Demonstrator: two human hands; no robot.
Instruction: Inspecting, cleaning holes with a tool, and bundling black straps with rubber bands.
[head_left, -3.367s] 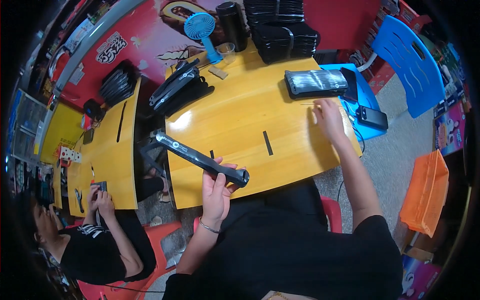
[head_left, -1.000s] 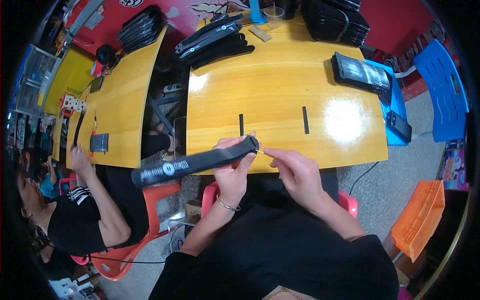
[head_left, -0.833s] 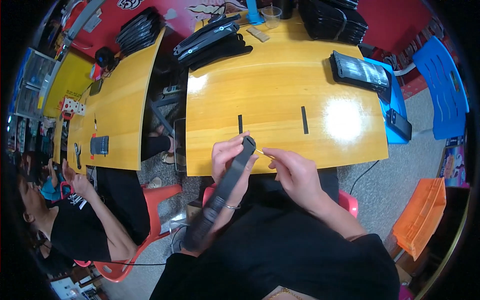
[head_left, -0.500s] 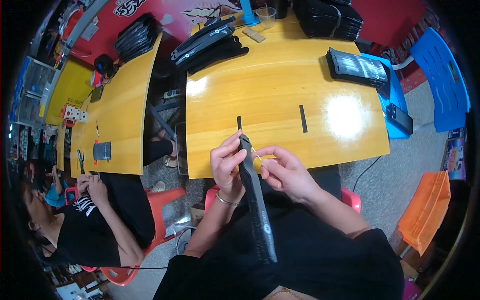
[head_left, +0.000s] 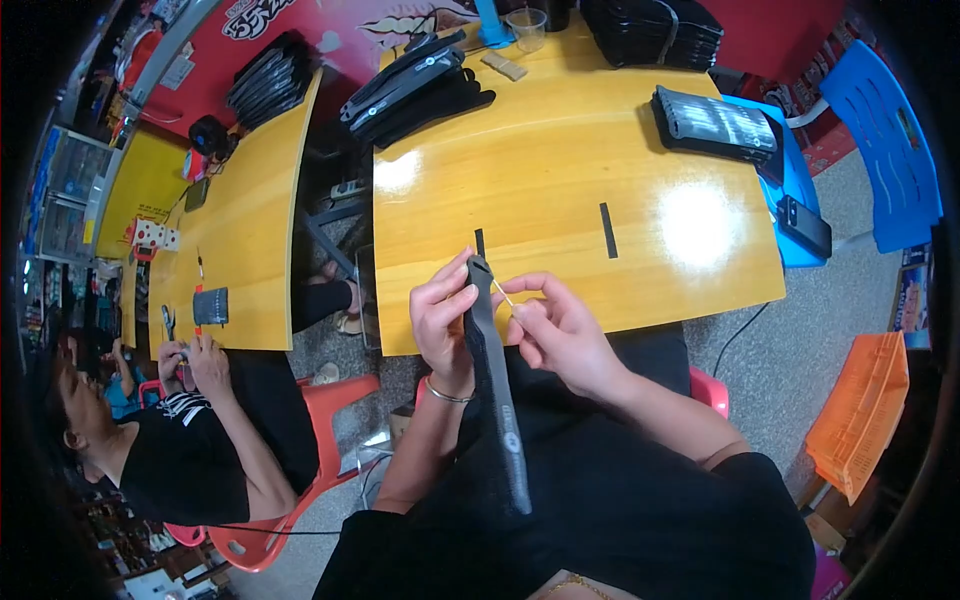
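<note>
My left hand [head_left: 441, 318] is closed round the upper end of a long, narrow black-and-grey fabric sleeve [head_left: 492, 395], which hangs down in front of my black shirt. A small pale mark shows near the sleeve's lower end. Just to the right, my right hand [head_left: 568, 342] pinches a thin pale stick [head_left: 503, 293] between thumb and fingers. The stick's far tip meets the top edge of the sleeve; whether it goes inside is hidden. A gold-coloured bracelet [head_left: 447, 394] circles my left wrist.
On the yellow table [head_left: 540, 165] lie stacked black sleeves [head_left: 410, 90], a banded black pile [head_left: 655, 35], a plastic-wrapped bundle [head_left: 715, 125] and two black strips. A clear cup [head_left: 527, 30] stands at the back. At left a co-worker [head_left: 200, 460] sits by another table.
The sleeve has shifted left, its lower end most, and hangs more upright. Both my hands have moved slightly left. The co-worker's hands have changed position.
</note>
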